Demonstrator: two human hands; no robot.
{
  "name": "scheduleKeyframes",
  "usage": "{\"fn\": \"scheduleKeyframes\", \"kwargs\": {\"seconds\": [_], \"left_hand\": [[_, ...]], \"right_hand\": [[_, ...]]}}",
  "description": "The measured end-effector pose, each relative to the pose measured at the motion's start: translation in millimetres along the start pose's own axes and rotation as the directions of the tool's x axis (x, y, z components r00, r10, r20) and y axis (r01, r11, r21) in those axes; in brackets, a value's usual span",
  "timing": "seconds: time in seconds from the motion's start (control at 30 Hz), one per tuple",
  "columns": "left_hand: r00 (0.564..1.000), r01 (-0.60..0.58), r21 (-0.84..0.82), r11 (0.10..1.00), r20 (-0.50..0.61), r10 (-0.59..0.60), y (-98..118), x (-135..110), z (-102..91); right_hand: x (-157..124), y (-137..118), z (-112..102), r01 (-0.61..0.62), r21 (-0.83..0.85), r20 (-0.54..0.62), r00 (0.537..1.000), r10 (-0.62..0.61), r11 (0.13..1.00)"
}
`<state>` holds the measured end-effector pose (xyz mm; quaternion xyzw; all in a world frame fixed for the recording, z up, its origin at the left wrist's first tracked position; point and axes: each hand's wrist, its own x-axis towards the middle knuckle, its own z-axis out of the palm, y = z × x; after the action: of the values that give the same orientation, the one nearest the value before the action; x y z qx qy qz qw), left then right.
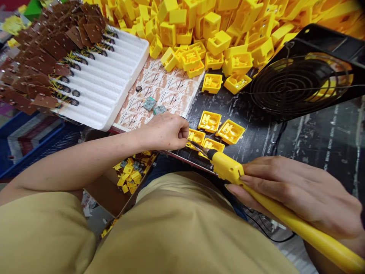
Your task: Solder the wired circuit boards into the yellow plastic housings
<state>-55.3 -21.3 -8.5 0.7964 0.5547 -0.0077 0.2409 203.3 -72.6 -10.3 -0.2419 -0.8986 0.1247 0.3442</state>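
Note:
My right hand (pixel 296 194) grips a yellow soldering iron (pixel 228 167), whose dark metal tip points left into a group of small yellow plastic housings. Closed in a fist, my left hand (pixel 168 131) is beside the same group; what its fingers hold, if anything, is hidden. One yellow housing (pixel 195 136) sits right by the left fingers, and the iron's tip crosses in front of another housing (pixel 213 145). Behind these, a housing (pixel 209 121) and a further housing (pixel 230 131) lie with their hollow sides up. Two small green-grey parts (pixel 149 103) rest beyond my left hand.
A large heap of yellow housings (pixel 211 26) fills the back. A black fan (pixel 296 83) stands at the right. Brown circuit boards (pixel 54 49) with wires lie on a ridged white foam tray (pixel 114 68). Below are a box of yellow pieces (pixel 131 175) and a blue crate (pixel 37 140).

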Motion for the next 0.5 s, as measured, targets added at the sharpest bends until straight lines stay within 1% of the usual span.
{"fn": "scheduleKeyframes", "kwargs": {"seconds": [0.1, 0.17, 0.23, 0.33, 0.5], "left_hand": [[1.000, 0.011, 0.038, 0.999, 0.011, -0.011, 2, 1, -0.1], [1.000, 0.016, 0.058, 0.998, 0.025, -0.017, 2, 1, -0.8], [0.999, 0.009, 0.075, 0.997, 0.037, -0.012, 3, 2, -1.8], [0.999, -0.014, 0.081, 0.997, 0.042, 0.011, 3, 3, -3.2], [0.999, -0.021, 0.102, 0.995, 0.034, 0.017, 3, 3, -2.6]], "right_hand": [[4, -3, -4, 0.019, -0.058, 0.079, 0.997, -0.014, 0.998], [5, 0, -8, 0.087, -0.067, 0.117, 0.990, -0.079, 0.994], [4, 3, -12, 0.105, -0.049, 0.118, 0.988, -0.099, 0.993], [0, 6, -15, 0.059, -0.023, 0.111, 0.992, -0.056, 0.998], [7, -2, -9, 0.030, -0.050, 0.084, 0.996, -0.026, 0.998]]}}
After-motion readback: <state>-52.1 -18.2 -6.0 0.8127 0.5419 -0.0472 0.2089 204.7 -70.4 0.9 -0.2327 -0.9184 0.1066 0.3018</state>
